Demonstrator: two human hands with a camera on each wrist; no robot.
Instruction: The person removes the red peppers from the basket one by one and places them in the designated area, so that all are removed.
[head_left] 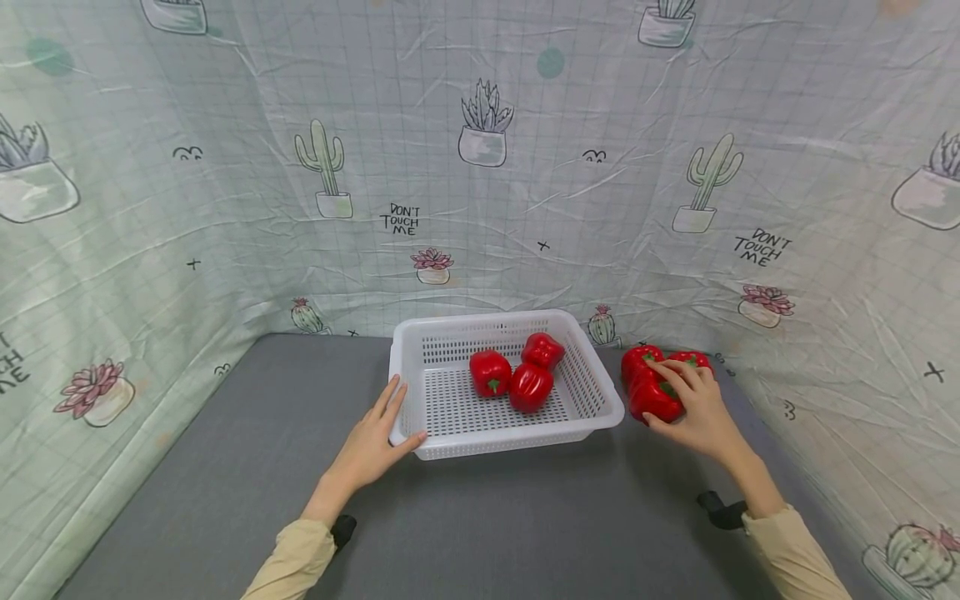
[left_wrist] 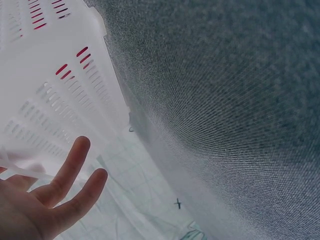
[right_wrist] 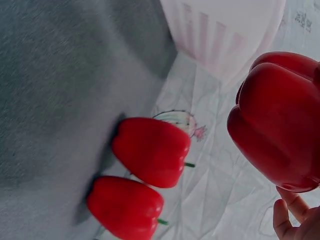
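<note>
A white plastic basket [head_left: 495, 442] with slotted sides stands toward the back of the table. Three red bell peppers [head_left: 530, 389] lie together inside it. My left hand [head_left: 369, 450] rests at the basket's near left corner, thumb on the front rim and fingers spread along the left side. In the left wrist view, two extended fingers [left_wrist: 75, 165] show outside the basket wall. To the right of the basket, my right hand [head_left: 699, 412] grips a red bell pepper [right_wrist: 280, 120], raised above the table in the right wrist view. Two more bell peppers [right_wrist: 150, 150] sit behind it, stems showing green.
A grey cloth covers the table [head_left: 495, 525]. Behind and at both sides hangs a pale curtain [head_left: 375, 275] printed with cacti and lettering. The basket's right wall stands close to the peppers outside it. A black strap [head_left: 722, 510] circles the right wrist.
</note>
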